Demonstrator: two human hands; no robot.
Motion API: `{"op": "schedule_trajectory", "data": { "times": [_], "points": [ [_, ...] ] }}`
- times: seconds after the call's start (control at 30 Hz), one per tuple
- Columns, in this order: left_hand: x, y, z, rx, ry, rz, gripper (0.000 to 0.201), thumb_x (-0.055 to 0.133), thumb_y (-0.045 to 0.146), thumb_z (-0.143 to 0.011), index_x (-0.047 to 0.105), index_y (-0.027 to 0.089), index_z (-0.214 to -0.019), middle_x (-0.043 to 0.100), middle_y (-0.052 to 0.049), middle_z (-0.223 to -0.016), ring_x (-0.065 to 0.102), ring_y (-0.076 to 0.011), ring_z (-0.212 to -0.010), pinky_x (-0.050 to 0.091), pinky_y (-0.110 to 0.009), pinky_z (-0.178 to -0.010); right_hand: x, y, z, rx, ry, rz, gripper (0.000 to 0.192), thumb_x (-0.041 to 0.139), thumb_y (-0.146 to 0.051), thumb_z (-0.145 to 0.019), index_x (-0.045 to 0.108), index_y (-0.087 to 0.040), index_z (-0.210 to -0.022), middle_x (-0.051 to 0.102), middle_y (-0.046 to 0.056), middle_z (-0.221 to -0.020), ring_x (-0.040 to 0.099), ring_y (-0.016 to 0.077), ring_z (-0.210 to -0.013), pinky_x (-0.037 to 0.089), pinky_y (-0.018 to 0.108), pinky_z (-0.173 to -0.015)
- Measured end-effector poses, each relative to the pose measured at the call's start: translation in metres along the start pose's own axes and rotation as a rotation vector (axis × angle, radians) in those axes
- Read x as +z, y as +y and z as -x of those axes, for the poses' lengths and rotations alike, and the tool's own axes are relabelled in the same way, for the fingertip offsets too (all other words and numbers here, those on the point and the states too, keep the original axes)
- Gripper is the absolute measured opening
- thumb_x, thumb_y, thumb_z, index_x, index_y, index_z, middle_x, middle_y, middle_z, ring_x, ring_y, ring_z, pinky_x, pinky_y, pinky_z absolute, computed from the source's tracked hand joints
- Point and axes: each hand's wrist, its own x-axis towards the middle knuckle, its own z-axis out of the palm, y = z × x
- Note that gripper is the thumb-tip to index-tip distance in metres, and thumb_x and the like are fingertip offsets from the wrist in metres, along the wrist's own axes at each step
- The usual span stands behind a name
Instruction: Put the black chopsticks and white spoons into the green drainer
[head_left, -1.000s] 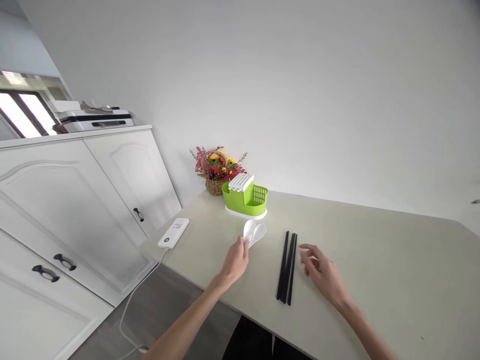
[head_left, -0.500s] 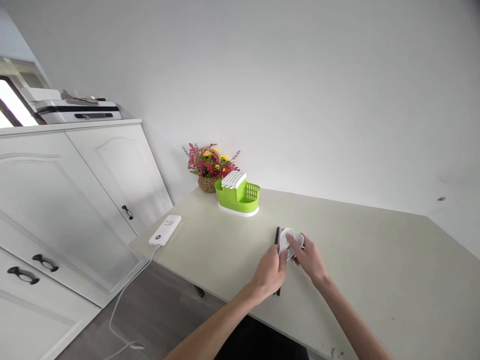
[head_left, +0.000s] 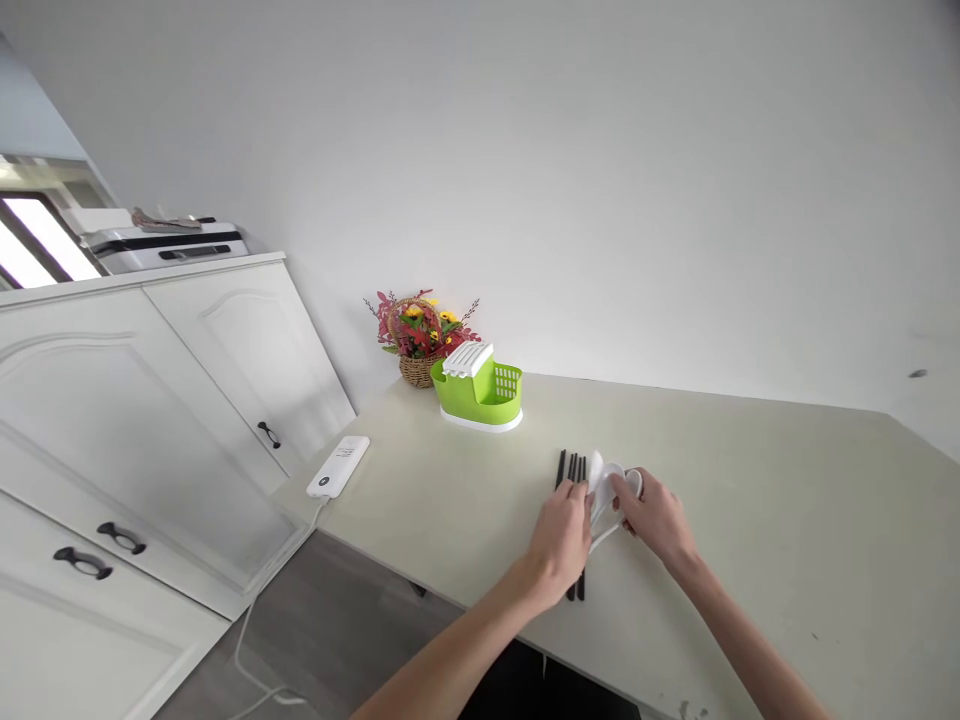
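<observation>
Table [head_left: 750,480] near edge: both hands grip white spoons [head_left: 609,490] over chopsticks [head_left: 570,468].

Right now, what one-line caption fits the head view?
Both hands, left hand and right hand, hold white spoons over black chopsticks on a pale table, green caddy behind.
</observation>
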Motion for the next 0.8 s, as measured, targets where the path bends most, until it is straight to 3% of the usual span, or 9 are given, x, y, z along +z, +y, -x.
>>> {"op": "schedule_trajectory", "data": {
  "times": [0.17, 0.33, 0.43, 0.53, 0.67, 0.8],
  "points": [
    [0.01, 0.016, -0.007, 0.069, -0.109, -0.107, 0.036, 0.039, 0.022, -0.104, 0.055, 0.02, -0.137, 0.064, -0.01, -0.104, 0.066, -0.0231, -0.084, 0.054, -0.034, -0.075, -0.016, 0.002, -0.001, 0.002, -0.041, -0.025, 0.025, 0.045, -0.041, -0.087, 0.062, -0.024, -0.093, 0.065, -0.005, -0.058, 0.059, 0.0154, -0.046, 0.045, 0.027, -0.058],
    [0.032, 0.029, -0.007, 0.084, -0.175, -0.105, 0.055, 0.044, 0.013, -0.098, 0.04, 0.015, -0.152, 0.065, -0.016, -0.114, 0.067, -0.0281, -0.092, 0.053, -0.036, -0.077, -0.029, 0.019, 0.0, 0.019, -0.058, -0.057, 0.031, 0.039, -0.044, -0.091, 0.062, -0.024, -0.09, 0.064, -0.004, -0.056, 0.06, 0.0161, -0.047, 0.046, 0.027, -0.058],
    [0.043, 0.04, -0.004, 0.074, -0.242, -0.158, 0.061, 0.049, 0.009, -0.092, 0.037, 0.01, -0.152, 0.063, -0.019, -0.119, 0.067, -0.0281, -0.09, 0.052, -0.035, -0.074, -0.032, 0.032, -0.001, 0.033, -0.037, -0.025, 0.037, 0.034, -0.048, -0.094, 0.059, -0.024, -0.081, 0.063, -0.002, -0.055, 0.059, 0.0168, -0.049, 0.045, 0.027, -0.059],
    [0.045, 0.052, -0.002, 0.091, -0.314, -0.226, 0.055, 0.051, 0.007, -0.09, 0.044, 0.007, -0.145, 0.063, -0.02, -0.119, 0.067, -0.0265, -0.087, 0.051, -0.034, -0.071, -0.031, 0.042, -0.005, 0.023, -0.002, 0.04, 0.039, 0.032, -0.05, -0.096, 0.057, -0.025, -0.077, 0.066, 0.001, -0.064, 0.06, 0.0181, -0.056, 0.043, 0.028, -0.062],
    [0.041, 0.066, -0.002, 0.087, -0.354, -0.305, 0.051, 0.054, 0.005, -0.088, 0.05, 0.004, -0.139, 0.063, -0.021, -0.117, 0.066, -0.0274, -0.091, 0.052, -0.034, -0.071, -0.025, 0.047, -0.008, -0.073, 0.007, 0.112, 0.025, 0.04, -0.041, -0.092, 0.055, -0.025, -0.079, 0.072, 0.006, -0.091, 0.064, 0.0196, -0.07, 0.038, 0.028, -0.064],
    [0.039, 0.072, -0.005, 0.05, -0.409, -0.374, 0.05, 0.059, 0.01, -0.088, 0.053, 0.002, -0.137, 0.066, -0.022, -0.114, 0.068, -0.0308, -0.091, 0.053, -0.037, -0.071, -0.02, 0.048, -0.006, -0.062, 0.008, 0.299, 0.02, 0.046, -0.041, -0.091, 0.058, -0.026, -0.086, 0.072, 0.01, -0.095, 0.067, 0.0234, -0.072, 0.037, 0.029, -0.06]
  ]
}}
